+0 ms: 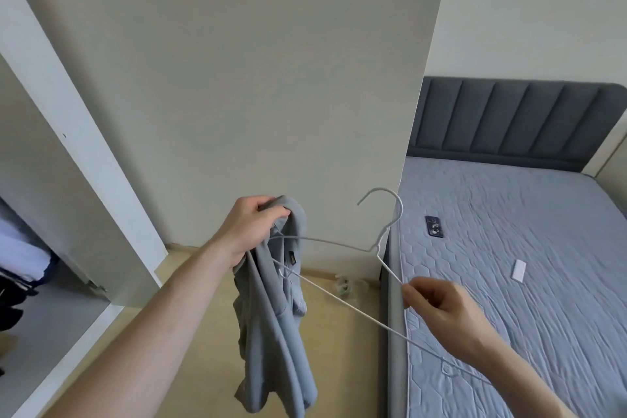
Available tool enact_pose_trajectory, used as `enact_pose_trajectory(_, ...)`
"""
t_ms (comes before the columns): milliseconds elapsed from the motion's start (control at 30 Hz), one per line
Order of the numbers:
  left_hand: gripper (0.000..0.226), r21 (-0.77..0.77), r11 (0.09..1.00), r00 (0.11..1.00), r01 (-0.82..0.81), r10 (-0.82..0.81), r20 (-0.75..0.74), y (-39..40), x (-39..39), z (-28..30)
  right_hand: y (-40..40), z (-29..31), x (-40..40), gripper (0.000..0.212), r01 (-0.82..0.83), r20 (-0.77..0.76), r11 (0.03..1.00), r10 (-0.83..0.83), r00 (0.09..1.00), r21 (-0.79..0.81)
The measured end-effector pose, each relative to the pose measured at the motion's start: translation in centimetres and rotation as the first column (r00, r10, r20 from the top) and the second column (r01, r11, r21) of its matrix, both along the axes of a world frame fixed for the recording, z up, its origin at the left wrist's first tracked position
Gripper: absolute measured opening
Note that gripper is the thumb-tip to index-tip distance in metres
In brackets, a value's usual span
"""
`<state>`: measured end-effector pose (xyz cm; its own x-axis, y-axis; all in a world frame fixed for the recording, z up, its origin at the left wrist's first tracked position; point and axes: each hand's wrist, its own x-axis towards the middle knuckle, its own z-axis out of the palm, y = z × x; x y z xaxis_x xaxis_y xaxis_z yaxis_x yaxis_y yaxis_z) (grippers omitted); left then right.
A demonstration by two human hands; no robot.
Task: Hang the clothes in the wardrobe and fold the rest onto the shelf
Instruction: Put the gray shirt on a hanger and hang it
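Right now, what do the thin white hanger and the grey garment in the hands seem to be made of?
The thin white hanger looks like bent metal wire with a smooth white coating: it is very slim and keeps its shape. The grey garment seems a soft knitted cotton-like fabric with a matte finish, since it drapes in loose folds.

A pale blue-grey shirt [274, 332] with a small dark label hangs from the left hand [249, 227]. The wire hanger [339, 295] pinched by the right hand [441, 309] is white. Beyond the right hand, a lavender-blue mattress [526, 282] quilted in hexagons carries a black phone [433, 226] and a white remote [519, 270]. The headboard [509, 122] is dark grey with vertical channels.
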<state>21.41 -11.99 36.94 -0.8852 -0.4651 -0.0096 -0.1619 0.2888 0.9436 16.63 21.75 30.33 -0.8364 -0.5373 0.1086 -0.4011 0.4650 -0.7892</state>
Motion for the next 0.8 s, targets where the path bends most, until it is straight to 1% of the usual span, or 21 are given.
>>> enact_pose_trajectory(67, 0.014, 0.068, 0.994, 0.995, 0.086, -0.082, -0.049, 1.4, 0.6, 1.3, -1.0, -0.7, 0.5, 0.031, 0.007, -0.024, 1.000, -0.007, 1.000, -0.018)
enact_pose_trajectory(133, 0.016, 0.078, 0.978, 0.978, 0.194, -0.187, -0.089, 3.0, 1.1, 2.3, -2.3, -1.4, 1.0, 0.033, 0.033, -0.042, 0.999, -0.035, 0.999, -0.034)
enact_pose_trajectory(200, 0.020, 0.032, 0.960, 0.954, 0.279, -0.274, -0.123, 4.4, 1.8, 3.1, -3.4, -2.0, 1.5, 0.040, 0.077, -0.042, 0.994, -0.081, 0.996, -0.075)
enact_pose_trajectory(300, 0.021, -0.039, 0.925, 0.915, 0.377, -0.379, -0.140, 5.8, 3.3, 3.7, -4.3, -2.6, 2.0, 0.049, 0.166, 0.027, 0.965, -0.164, 0.986, -0.201)
enact_pose_trajectory(367, 0.021, -0.094, 0.876, 0.873, 0.473, -0.481, -0.079, 6.4, 4.3, 3.3, -4.6, -2.6, 2.3, 0.054, 0.241, 0.075, 0.925, -0.229, 0.971, -0.293)
enact_pose_trajectory(400, 0.019, -0.162, 0.844, 0.853, 0.511, -0.521, -0.024, 6.6, 4.8, 2.9, -4.6, -2.5, 2.4, 0.055, 0.270, 0.089, 0.903, -0.255, 0.963, -0.333)
enact_pose_trajectory(467, 0.016, -0.327, 0.773, 0.833, 0.543, -0.545, 0.095, 6.6, 5.5, 1.8, -4.7, -2.2, 2.5, 0.056, 0.297, 0.092, 0.870, -0.284, 0.954, -0.393)
enact_pose_trajectory(500, 0.022, -0.376, 0.737, 0.822, 0.562, -0.548, 0.156, 6.4, 5.9, 1.3, -4.7, -2.0, 2.4, 0.057, 0.298, 0.087, 0.861, -0.288, 0.954, -0.412)
enact_pose_trajectory(567, 0.041, -0.417, 0.670, 0.788, 0.614, -0.547, 0.283, 5.7, 6.4, 0.7, -4.7, -1.9, 2.2, 0.063, 0.288, 0.075, 0.853, -0.285, 0.956, -0.435)
enact_pose_trajectory(600, 0.047, -0.435, 0.653, 0.784, 0.620, -0.534, 0.316, 5.2, 6.5, 0.5, -4.7, -1.8, 2.1, 0.066, 0.284, 0.068, 0.849, -0.284, 0.956, -0.447)
enact_pose_trajectory(633, 0.050, -0.466, 0.652, 0.801, 0.598, -0.511, 0.313, 4.9, 6.5, 0.6, -4.7, -1.6, 2.0, 0.069, 0.279, 0.059, 0.844, -0.284, 0.957, -0.457)
enact_pose_trajectory(667, 0.048, -0.516, 0.660, 0.835, 0.545, -0.482, 0.265, 4.6, 6.3, 0.8, -4.7, -1.5, 1.9, 0.070, 0.272, 0.046, 0.843, -0.284, 0.958, -0.464)
enact_pose_trajectory(700, 0.041, -0.575, 0.677, 0.876, 0.460, -0.451, 0.170, 4.4, 6.0, 1.3, -4.6, -1.4, 1.9, 0.069, 0.264, 0.033, 0.843, -0.282, 0.959, -0.468)
enact_pose_trajectory(733, 0.032, -0.619, 0.703, 0.908, 0.351, -0.416, 0.043, 4.2, 5.7, 1.9, -4.6, -1.3, 1.8, 0.067, 0.255, 0.025, 0.845, -0.275, 0.961, -0.470)
enact_pose_trajectory(767, 0.024, -0.640, 0.731, 0.922, 0.237, -0.377, -0.089, 4.0, 5.2, 2.7, -4.7, -1.2, 1.8, 0.065, 0.244, 0.022, 0.847, -0.265, 0.964, -0.472)
enact_pose_trajectory(800, 0.019, -0.657, 0.739, 0.919, 0.148, -0.348, -0.184, 3.7, 4.6, 3.4, -4.8, -1.0, 1.8, 0.064, 0.233, 0.022, 0.847, -0.253, 0.967, -0.477)
